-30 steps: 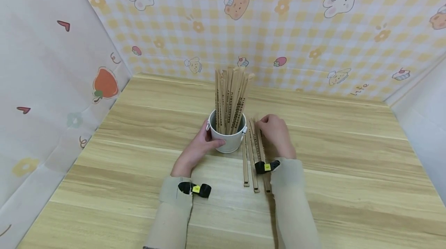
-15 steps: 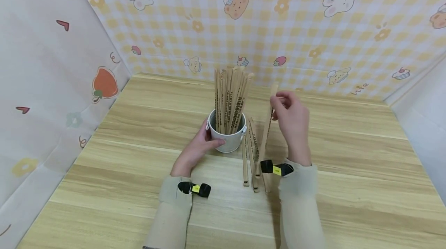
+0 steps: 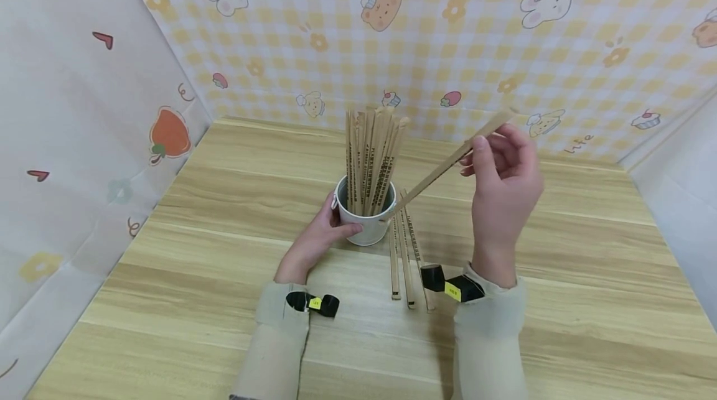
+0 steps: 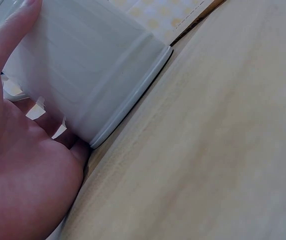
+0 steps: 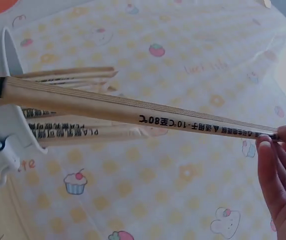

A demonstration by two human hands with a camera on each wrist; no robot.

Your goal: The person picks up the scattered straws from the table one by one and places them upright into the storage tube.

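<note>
A small white metal bucket (image 3: 366,231) stands on the table, packed with several upright paper-wrapped straws (image 3: 372,157). My left hand (image 3: 316,239) grips the bucket's left side, thumb across its front; the left wrist view shows the fingers passing behind the bucket wall (image 4: 83,65). My right hand (image 3: 506,191) pinches one wrapped straw (image 3: 442,167) near its upper end, raised right of the bucket. That straw slants down left, its lower end overlapping the bucket's right rim in the head view. Printed characters run along the straw (image 5: 133,110) in the right wrist view.
Three more wrapped straws (image 3: 407,257) lie on the wooden table (image 3: 588,251) just right of the bucket, between the two forearms. A patterned yellow checked cloth (image 3: 476,45) rises behind the table, and a white printed sheet (image 3: 84,114) borders the left.
My right hand has picked up a wrapped straw from the table, lifted it and moved right, tilting its lower end toward the bucket. My left hand stays on the bucket.
</note>
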